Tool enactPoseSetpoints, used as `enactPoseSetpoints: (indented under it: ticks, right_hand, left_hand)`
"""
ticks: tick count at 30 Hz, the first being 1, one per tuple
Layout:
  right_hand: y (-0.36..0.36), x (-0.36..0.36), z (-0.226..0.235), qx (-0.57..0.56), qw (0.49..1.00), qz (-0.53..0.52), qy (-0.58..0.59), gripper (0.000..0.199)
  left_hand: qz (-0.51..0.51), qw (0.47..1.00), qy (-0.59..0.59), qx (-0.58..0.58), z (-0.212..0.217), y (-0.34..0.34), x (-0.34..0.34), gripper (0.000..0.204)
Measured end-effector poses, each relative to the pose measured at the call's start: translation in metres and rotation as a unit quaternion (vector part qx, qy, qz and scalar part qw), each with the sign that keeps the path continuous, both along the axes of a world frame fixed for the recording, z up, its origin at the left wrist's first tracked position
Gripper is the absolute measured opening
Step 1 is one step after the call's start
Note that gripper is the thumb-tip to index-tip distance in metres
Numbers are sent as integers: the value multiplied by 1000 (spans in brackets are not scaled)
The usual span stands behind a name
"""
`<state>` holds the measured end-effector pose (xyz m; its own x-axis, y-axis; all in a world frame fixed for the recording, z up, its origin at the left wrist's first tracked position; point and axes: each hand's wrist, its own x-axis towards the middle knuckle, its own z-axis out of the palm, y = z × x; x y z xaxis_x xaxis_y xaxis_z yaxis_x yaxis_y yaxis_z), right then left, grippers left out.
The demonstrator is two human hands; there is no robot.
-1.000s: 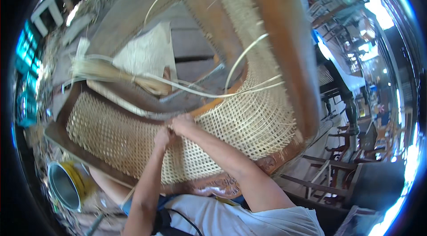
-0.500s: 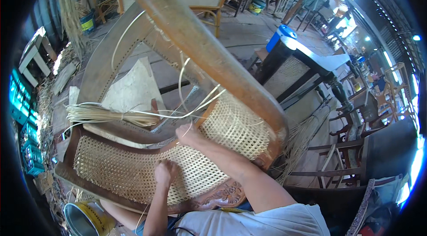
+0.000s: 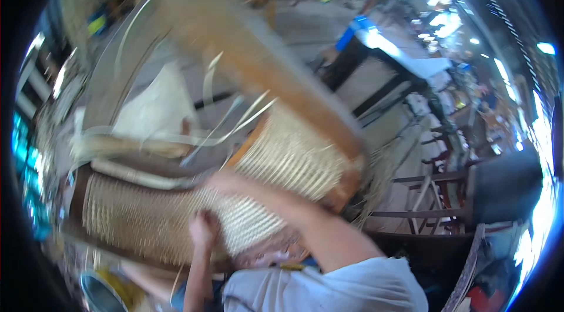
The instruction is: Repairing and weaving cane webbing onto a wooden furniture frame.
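Cane panel: enclosed by the curved wooden frame, just before the white shirt.
Left hand: curled over the panel; whether anything is pinched cannot be told.
Right hand: placed at the far edge; its blurred grip cannot be told.
Strand bundle: seen beyond the panel's left half.

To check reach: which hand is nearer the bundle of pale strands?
Right. The right hand is at the far edge of the woven panel, below-right of the bundle; the left hand is lower, farther off.
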<state>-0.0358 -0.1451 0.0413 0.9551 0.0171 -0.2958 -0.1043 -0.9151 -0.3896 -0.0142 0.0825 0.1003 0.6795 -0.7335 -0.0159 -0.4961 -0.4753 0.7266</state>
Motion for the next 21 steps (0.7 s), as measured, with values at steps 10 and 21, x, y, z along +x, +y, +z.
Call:
enactPoseSetpoints:
  ticks: [10,21]
  right_hand:
    - [-34,46,70,102,978,-179,9,20]
    - [-7,41,119,-8,947,-183,263,48]
  left_hand:
    - [58,942,275,-183,-26,-72,52,29]
    - [108,923,366,-51,-34,-50,75,29]
